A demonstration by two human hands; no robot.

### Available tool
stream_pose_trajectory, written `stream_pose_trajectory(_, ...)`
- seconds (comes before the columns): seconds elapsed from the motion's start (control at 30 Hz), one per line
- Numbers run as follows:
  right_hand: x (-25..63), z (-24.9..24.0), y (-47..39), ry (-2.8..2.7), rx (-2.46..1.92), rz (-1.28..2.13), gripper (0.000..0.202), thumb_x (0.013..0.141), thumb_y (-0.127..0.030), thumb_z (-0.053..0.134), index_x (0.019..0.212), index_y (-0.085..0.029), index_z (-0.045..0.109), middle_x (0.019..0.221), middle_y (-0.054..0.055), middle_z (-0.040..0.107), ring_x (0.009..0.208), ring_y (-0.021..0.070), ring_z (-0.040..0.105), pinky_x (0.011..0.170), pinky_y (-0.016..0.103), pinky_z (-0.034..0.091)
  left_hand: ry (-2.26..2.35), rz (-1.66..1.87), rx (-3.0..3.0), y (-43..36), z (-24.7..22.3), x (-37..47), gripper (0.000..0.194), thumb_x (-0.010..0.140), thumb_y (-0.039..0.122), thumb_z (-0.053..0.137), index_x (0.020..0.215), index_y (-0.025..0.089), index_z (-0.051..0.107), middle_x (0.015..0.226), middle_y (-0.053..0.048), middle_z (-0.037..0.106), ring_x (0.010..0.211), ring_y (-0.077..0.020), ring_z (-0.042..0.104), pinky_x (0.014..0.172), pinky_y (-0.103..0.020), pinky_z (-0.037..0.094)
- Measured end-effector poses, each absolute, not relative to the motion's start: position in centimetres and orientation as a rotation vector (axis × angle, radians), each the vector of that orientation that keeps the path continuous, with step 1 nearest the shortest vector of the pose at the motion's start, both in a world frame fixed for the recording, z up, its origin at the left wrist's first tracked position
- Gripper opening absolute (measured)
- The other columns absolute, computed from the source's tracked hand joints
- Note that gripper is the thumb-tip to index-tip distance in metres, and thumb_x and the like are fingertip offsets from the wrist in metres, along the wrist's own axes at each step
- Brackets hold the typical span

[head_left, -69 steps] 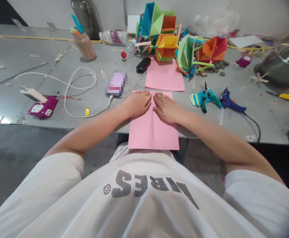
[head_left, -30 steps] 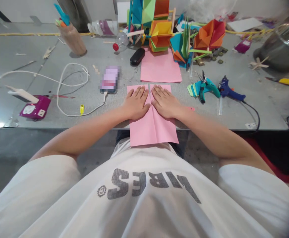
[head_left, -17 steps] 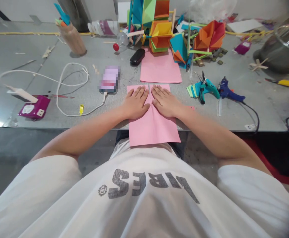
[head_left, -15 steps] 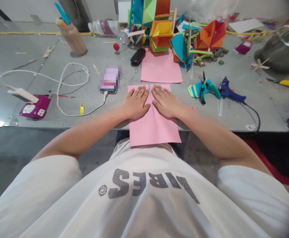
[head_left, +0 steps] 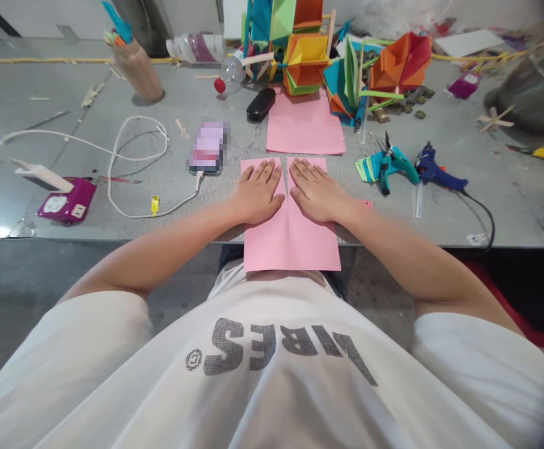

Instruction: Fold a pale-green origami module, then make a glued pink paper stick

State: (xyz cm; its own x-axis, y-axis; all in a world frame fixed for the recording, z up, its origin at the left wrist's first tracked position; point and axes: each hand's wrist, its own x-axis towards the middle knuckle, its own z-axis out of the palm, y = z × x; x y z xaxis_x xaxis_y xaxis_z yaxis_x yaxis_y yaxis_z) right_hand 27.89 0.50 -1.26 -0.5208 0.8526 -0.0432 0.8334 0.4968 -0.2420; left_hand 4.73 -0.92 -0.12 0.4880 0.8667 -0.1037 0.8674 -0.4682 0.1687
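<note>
A pink sheet of paper lies at the table's front edge, its near part hanging over toward my shirt. From its far edge a split runs down the middle, and a crease continues below it. My left hand presses flat on the left half, fingers extended. On the right half my right hand rests flat too, fingers stretched away from me. Both thumbs point inward near the split. Just beyond lie more pink sheets. A small pink piece shows beside my right wrist.
Teal-handled pliers, a blue glue gun and its cord lie right. On the left are a phone, white cable and purple power adapter. A black case and folded colored-paper shapes stand behind.
The split in the pink paper has widened at the far edge. My right hand has shifted slightly right with its half; my left hand has stayed almost still. The near part looks flatter.
</note>
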Motion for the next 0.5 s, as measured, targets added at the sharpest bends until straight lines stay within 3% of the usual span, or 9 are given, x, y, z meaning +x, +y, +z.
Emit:
stream_pose_trajectory(0.33,28.1,-1.2,0.3,-2.652,-1.492,0.366,0.084,0.117,-0.049,0.027,0.187,-0.003,0.025,0.198,0.020,0.018,0.186,0.0367,0.016,0.152,0.062,0.013,1.503,-0.029,2.529,-1.1,0.3,4.9,0.086,0.117,0.049,0.036,0.188,0.005,0.021,0.199,-0.021,0.012,0.188,-0.0361,0.011,0.153,-0.059,0.010)
stream_pose_trajectory(0.5,28.7,0.2,0.6,-2.509,-1.449,0.264,0.078,0.117,-0.053,0.030,0.181,-0.011,0.044,0.197,0.018,0.029,0.182,0.0416,0.029,0.146,0.066,0.026,1.497,-0.002,2.521,-1.1,0.4,4.6,0.086,0.117,0.051,0.035,0.189,0.006,0.022,0.199,-0.020,0.014,0.188,-0.0366,0.013,0.152,-0.059,0.011)
